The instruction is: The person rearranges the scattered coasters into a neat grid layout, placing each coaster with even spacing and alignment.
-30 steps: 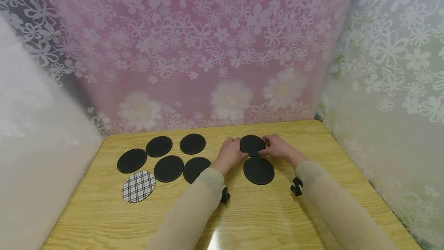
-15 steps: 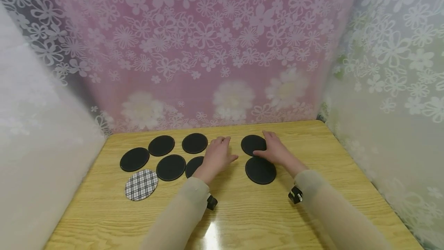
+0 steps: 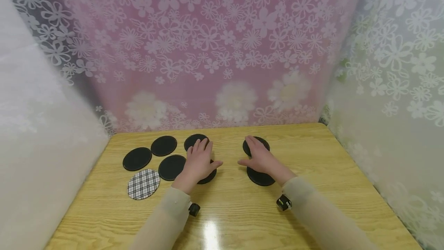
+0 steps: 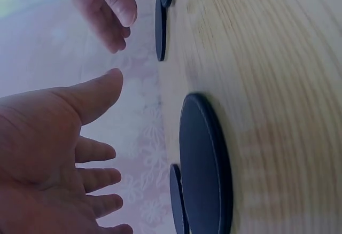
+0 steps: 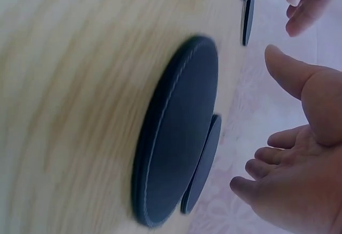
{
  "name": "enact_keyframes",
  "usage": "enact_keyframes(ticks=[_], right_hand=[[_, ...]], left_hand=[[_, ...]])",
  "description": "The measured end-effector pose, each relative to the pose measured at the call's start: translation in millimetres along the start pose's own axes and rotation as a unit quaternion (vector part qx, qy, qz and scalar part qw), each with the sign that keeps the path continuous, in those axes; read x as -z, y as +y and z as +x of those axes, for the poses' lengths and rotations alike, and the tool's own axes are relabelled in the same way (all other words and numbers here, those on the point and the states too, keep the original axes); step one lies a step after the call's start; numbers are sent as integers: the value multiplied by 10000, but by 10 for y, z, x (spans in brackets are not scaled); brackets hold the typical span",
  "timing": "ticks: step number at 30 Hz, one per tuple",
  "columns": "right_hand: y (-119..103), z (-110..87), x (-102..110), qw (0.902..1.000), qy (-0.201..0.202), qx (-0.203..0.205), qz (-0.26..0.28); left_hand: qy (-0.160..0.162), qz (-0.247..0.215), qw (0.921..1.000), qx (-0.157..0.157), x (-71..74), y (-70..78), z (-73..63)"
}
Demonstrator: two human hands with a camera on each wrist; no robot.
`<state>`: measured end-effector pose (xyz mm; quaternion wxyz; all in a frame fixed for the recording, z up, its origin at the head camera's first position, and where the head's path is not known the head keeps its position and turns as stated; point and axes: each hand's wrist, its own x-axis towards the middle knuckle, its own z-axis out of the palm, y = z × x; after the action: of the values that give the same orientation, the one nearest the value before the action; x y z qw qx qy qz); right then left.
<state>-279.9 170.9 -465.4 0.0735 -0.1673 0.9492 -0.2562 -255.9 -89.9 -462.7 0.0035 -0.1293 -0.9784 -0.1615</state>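
My left hand (image 3: pixel 198 163) hovers with spread fingers above two black round coasters, the far one (image 3: pixel 194 141) and the near one (image 3: pixel 209 176), and holds nothing. In the left wrist view a gap shows between its palm and the stitched black coaster (image 4: pixel 203 164). My right hand (image 3: pixel 261 158) is likewise raised, fingers extended, over the right-hand pair: a far coaster (image 3: pixel 265 143) and a near coaster (image 3: pixel 260 178). The right wrist view shows that palm apart from the thick stitched coaster (image 5: pixel 176 132). Both hands partly cover the coasters beneath them in the head view.
Further left on the wooden table (image 3: pixel 236 211) lie more black coasters (image 3: pixel 137 159) and a white coaster with black plaid (image 3: pixel 143 184). Flower-patterned curtains (image 3: pixel 222 49) enclose the table at the back and sides. Each wrist wears a small black camera (image 3: pixel 194 209).
Both hands have let go of the far right coaster. The left hand has moved left over the middle coasters; the right hand has shifted slightly left and nearer. The coasters appear to lie unchanged.
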Motion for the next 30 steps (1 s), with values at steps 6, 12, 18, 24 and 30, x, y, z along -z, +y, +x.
enact_keyframes(ticks=[6, 12, 18, 24, 30], right_hand=[[-190, -10, -131, 9995, -101, 276, -122], [-365, -5, -242, 9977, -217, 570, -294], [-457, 43, -410, 9956, -424, 738, -388], [-529, 70, -500, 9943, -585, 815, -365], [-618, 89, -572, 9931, -655, 930, -302]], left_hand=[[45, -27, 9999, 103, 63, -182, -144], [63, -80, 9998, 199, 92, -317, -297], [9, -273, 9993, 250, 24, -475, -381], [-101, -309, 9995, 35, -26, -600, -384], [-204, -277, 9994, -7, -46, -726, -408]])
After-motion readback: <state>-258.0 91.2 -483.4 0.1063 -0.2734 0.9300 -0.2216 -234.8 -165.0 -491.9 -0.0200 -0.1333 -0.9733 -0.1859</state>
